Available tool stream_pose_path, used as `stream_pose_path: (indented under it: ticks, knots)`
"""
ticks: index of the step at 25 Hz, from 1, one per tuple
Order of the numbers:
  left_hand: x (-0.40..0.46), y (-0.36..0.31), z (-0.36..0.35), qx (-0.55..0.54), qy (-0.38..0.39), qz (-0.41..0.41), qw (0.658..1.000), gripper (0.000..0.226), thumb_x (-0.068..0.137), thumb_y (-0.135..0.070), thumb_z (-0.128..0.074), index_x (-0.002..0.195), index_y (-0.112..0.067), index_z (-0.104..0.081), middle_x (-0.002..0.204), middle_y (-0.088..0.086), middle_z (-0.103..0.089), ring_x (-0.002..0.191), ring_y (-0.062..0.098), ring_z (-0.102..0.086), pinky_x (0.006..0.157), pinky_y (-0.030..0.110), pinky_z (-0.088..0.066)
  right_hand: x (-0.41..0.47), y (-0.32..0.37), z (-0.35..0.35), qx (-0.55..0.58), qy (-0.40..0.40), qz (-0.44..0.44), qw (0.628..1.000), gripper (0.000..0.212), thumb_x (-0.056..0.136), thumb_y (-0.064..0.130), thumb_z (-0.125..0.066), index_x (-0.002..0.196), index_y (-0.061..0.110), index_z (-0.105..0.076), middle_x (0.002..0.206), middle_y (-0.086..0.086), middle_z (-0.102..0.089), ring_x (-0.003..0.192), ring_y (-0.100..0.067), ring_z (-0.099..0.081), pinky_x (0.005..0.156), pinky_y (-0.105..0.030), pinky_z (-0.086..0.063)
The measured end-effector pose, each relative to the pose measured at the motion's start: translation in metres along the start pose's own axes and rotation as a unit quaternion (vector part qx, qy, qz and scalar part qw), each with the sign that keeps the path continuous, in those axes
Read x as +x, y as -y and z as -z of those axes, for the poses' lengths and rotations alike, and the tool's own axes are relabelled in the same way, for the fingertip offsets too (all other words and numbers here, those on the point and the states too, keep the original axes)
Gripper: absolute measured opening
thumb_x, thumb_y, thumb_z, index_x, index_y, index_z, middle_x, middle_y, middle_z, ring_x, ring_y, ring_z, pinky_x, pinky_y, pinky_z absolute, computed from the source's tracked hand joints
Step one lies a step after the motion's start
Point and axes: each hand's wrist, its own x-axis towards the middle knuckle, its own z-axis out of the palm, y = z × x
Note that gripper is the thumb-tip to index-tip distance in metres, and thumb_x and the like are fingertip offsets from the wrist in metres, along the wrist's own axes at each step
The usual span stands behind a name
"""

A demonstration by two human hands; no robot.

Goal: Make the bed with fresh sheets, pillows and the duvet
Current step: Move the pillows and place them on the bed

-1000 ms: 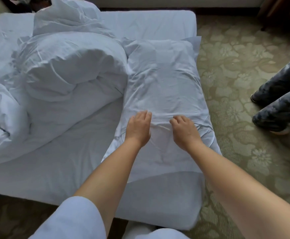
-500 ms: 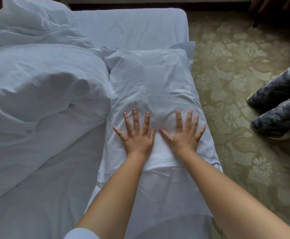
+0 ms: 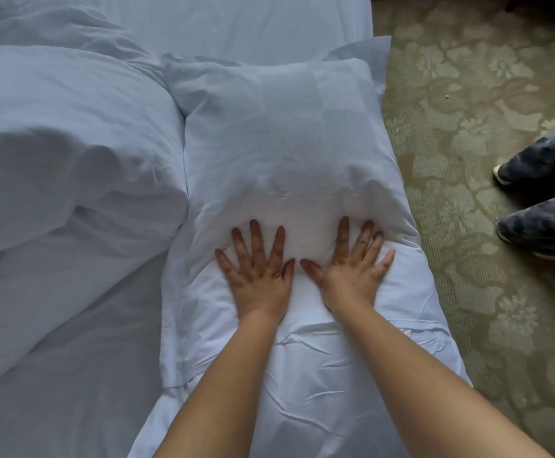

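A white pillow (image 3: 279, 133) in its case lies lengthwise along the right side of the bed, close to the mattress edge. My left hand (image 3: 258, 269) and my right hand (image 3: 352, 266) press flat on its near half, side by side, fingers straight and spread. The loose end of the pillowcase (image 3: 319, 391) lies wrinkled under my forearms. A bunched white duvet (image 3: 71, 166) is heaped on the left of the bed, touching the pillow's left edge. The white sheet (image 3: 236, 24) covers the mattress beyond.
Patterned green carpet (image 3: 467, 292) runs along the bed's right side. Another person's two dark patterned shoes (image 3: 540, 193) stand on it at the right edge of view.
My hands went from curled on the pillowcase to flat with fingers spread, and have slid a little apart on the pillow. The view has moved closer over the pillow.
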Motion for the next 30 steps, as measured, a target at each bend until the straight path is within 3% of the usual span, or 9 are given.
stream_pose_path:
  ticks: [2, 5, 9, 12, 15, 18, 23, 26, 30]
  knots:
    - [0.0, 0.002, -0.008, 0.012, 0.009, -0.008, 1.0, 0.073, 0.091, -0.058, -0.022, 0.15, -0.033, 0.011, 0.16, 0.006, 0.011, 0.146, 0.033, 0.009, 0.112, 0.062, 0.0, 0.004, 0.001, -0.003, -0.018, 0.017, 0.002, 1.0, 0.102, 0.081, 0.079, -0.025, 0.137, 0.02, 0.035, 0.156, -0.02, 0.015, 0.144, -0.038, 0.008, 0.113, -0.054, 0.007]
    - [-0.001, 0.005, -0.011, 0.016, -0.036, 0.0, 0.999, 0.072, 0.089, -0.059, -0.034, 0.151, -0.027, -0.015, 0.15, 0.012, -0.021, 0.136, 0.036, -0.022, 0.112, 0.059, -0.014, 0.005, 0.004, -0.004, -0.022, 0.025, 0.007, 0.999, 0.099, 0.084, 0.076, -0.024, 0.147, 0.016, 0.023, 0.156, -0.019, 0.006, 0.144, -0.035, 0.002, 0.114, -0.049, 0.002]
    - [-0.004, 0.003, -0.011, 0.015, -0.146, 0.072, 0.987, 0.069, 0.087, -0.065, -0.045, 0.13, -0.011, -0.044, 0.121, 0.013, -0.04, 0.111, 0.033, -0.042, 0.109, 0.048, -0.028, 0.0, 0.003, -0.007, -0.007, 0.01, 0.015, 1.0, 0.096, 0.086, 0.074, -0.026, 0.151, 0.013, 0.011, 0.156, -0.016, -0.001, 0.143, -0.031, -0.003, 0.112, -0.045, 0.001]
    - [-0.005, 0.001, -0.005, 0.017, -0.163, 0.108, 0.98, 0.058, 0.087, -0.062, -0.048, 0.107, -0.008, -0.045, 0.108, 0.015, -0.046, 0.099, 0.031, -0.044, 0.099, 0.047, -0.035, -0.002, -0.001, -0.006, 0.014, -0.033, 0.021, 0.999, 0.088, 0.087, 0.072, -0.028, 0.15, 0.013, -0.006, 0.149, -0.014, -0.016, 0.135, -0.03, -0.016, 0.102, -0.04, -0.002]
    - [0.002, -0.002, 0.001, 0.075, -0.124, 0.097, 0.985, 0.037, 0.087, -0.05, -0.046, 0.086, -0.013, -0.047, 0.083, 0.011, -0.054, 0.083, 0.027, -0.042, 0.084, 0.044, -0.033, 0.0, -0.001, -0.006, 0.007, -0.054, 0.025, 0.998, 0.063, 0.092, 0.062, -0.031, 0.132, 0.013, -0.033, 0.13, -0.013, -0.035, 0.118, -0.03, -0.033, 0.091, -0.038, -0.013]
    - [0.013, -0.001, 0.01, 0.11, -0.085, 0.03, 0.99, 0.021, 0.085, -0.026, -0.049, 0.069, -0.016, -0.056, 0.066, 0.006, -0.055, 0.066, 0.025, -0.051, 0.074, 0.038, -0.029, -0.004, 0.003, -0.006, -0.008, -0.132, 0.029, 0.991, 0.033, 0.091, 0.036, -0.034, 0.095, 0.01, -0.053, 0.097, -0.015, -0.055, 0.089, -0.03, -0.051, 0.076, -0.04, -0.025]
    - [0.015, 0.001, 0.044, 0.127, -0.06, -0.058, 0.988, 0.024, 0.069, -0.003, -0.04, 0.057, -0.018, -0.054, 0.052, 0.003, -0.05, 0.051, 0.024, -0.052, 0.077, 0.038, -0.031, -0.018, 0.001, 0.012, -0.041, -0.141, 0.102, 0.984, 0.028, 0.076, 0.004, -0.032, 0.085, 0.012, -0.057, 0.087, -0.01, -0.056, 0.087, -0.03, -0.055, 0.074, -0.036, -0.023]
    - [0.012, 0.007, 0.069, 0.104, -0.09, -0.08, 0.987, 0.027, 0.068, 0.001, -0.034, 0.056, -0.017, -0.05, 0.049, 0.003, -0.047, 0.046, 0.024, -0.049, 0.077, 0.038, -0.033, -0.034, -0.005, 0.034, -0.021, -0.142, 0.141, 0.98, 0.029, 0.06, 0.006, -0.025, 0.06, 0.013, -0.053, 0.058, -0.008, -0.051, 0.056, -0.026, -0.054, 0.062, -0.034, -0.019]
    - [0.003, 0.008, 0.115, 0.077, -0.076, -0.061, 0.992, 0.025, 0.065, 0.0, -0.036, 0.056, -0.018, -0.052, 0.048, -0.001, -0.048, 0.042, 0.02, -0.05, 0.075, 0.035, -0.047, -0.062, -0.006, 0.067, -0.029, -0.128, 0.2, 0.971, 0.021, 0.057, 0.008, -0.031, 0.054, 0.014, -0.051, 0.046, -0.005, -0.049, 0.044, -0.022, -0.051, 0.063, -0.033, -0.025]
